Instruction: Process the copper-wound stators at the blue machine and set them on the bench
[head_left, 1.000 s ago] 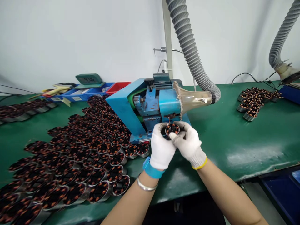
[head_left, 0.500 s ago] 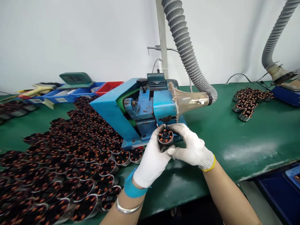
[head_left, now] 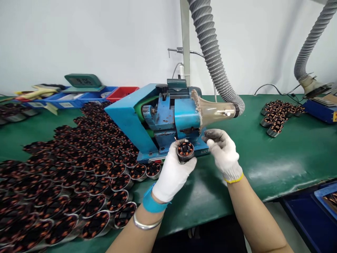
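Note:
My left hand (head_left: 176, 172), in a white glove with a blue band at the wrist, is closed round a wound motor stator (head_left: 185, 150). The stator is a short metal ring with copper coils and a black inside, its open face turned up toward me. A thin wire end sticks up at its left edge. My right hand (head_left: 222, 149), gloved in white with greyed fingertips, hovers to the right of the stator, apart from it. Its fingers are loosely bent, thumb below them, and nothing shows in them. Just behind both hands stands a blue belt-driven machine (head_left: 160, 119).
Many similar stators (head_left: 92, 182) cover the bench's left side. A smaller group (head_left: 276, 114) stands at the back right. A clear funnel (head_left: 218, 110) joins the machine to a grey hose (head_left: 210, 45). Blue bins (head_left: 65, 104), a red bin (head_left: 122, 93) and a digital clock (head_left: 83, 80) line the back.
My right hand has let go of the stator and moved right, away from it. My left hand still holds the stator in nearly the same place. The view has shifted slightly.

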`<state>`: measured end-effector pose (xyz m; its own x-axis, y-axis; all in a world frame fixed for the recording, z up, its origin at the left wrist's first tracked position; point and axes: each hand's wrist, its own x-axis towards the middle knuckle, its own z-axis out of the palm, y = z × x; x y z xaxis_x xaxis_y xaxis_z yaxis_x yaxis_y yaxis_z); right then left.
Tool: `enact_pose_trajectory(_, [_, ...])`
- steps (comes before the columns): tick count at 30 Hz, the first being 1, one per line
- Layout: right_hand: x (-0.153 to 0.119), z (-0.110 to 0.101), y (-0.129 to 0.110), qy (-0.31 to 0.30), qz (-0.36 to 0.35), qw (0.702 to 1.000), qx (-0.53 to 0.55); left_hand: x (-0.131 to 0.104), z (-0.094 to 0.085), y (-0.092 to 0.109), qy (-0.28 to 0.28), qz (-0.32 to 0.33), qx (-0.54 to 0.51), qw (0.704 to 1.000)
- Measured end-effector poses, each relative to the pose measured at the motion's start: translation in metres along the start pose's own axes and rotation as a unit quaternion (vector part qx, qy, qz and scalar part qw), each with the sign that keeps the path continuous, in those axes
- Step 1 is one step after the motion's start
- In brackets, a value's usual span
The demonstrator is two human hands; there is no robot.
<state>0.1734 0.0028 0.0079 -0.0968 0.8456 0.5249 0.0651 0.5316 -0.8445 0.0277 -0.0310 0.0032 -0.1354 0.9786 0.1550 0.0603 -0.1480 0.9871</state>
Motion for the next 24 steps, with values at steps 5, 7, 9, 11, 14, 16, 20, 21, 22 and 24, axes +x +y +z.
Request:
enact_pose_trajectory(5, [-0.004, 0.005, -0.014, -0.119, -0.165, 0.965, -0.163, 0.002, 0.000, -0.002, -0.007, 0.049, -0.001, 0.999])
enact_pose_trajectory(7, [-0.003, 0.006, -0.010, -0.062, -0.080, 0.987, -0.126, 0.001, 0.000, -0.003, -0.007, 0.041, 0.013, 0.999])
enact_pose_trajectory(9, [0.001, 0.004, -0.002, 0.038, 0.054, 0.997, -0.026, 0.000, 0.001, -0.005, -0.002, 0.027, 0.035, 0.999])
enact_pose_trajectory(11, [0.004, 0.002, 0.005, 0.094, 0.132, 0.984, 0.070, -0.001, 0.001, -0.007, 0.013, 0.029, 0.060, 0.998])
enact_pose_trajectory(14, [0.003, 0.003, 0.005, 0.001, 0.155, 0.981, 0.121, -0.001, 0.000, -0.008, 0.042, 0.060, 0.097, 0.993])
enact_pose_trajectory(16, [-0.001, 0.006, 0.000, -0.070, 0.163, 0.980, 0.095, -0.001, -0.001, -0.007, 0.039, 0.078, 0.119, 0.989])
enact_pose_trajectory(20, [0.000, 0.006, -0.005, -0.054, 0.203, 0.976, 0.055, -0.003, 0.000, -0.001, -0.014, 0.095, 0.149, 0.984])
enact_pose_trajectory(21, [0.003, 0.003, -0.003, -0.022, 0.224, 0.970, 0.088, -0.005, 0.001, 0.000, -0.024, 0.097, 0.152, 0.983])
enact_pose_trajectory(22, [0.006, -0.001, -0.001, 0.024, 0.242, 0.960, 0.138, -0.006, 0.002, 0.000, -0.026, 0.097, 0.152, 0.983])
enact_pose_trajectory(24, [0.012, -0.008, 0.003, 0.122, 0.253, 0.931, 0.232, -0.009, 0.004, -0.003, -0.001, 0.090, 0.147, 0.985])
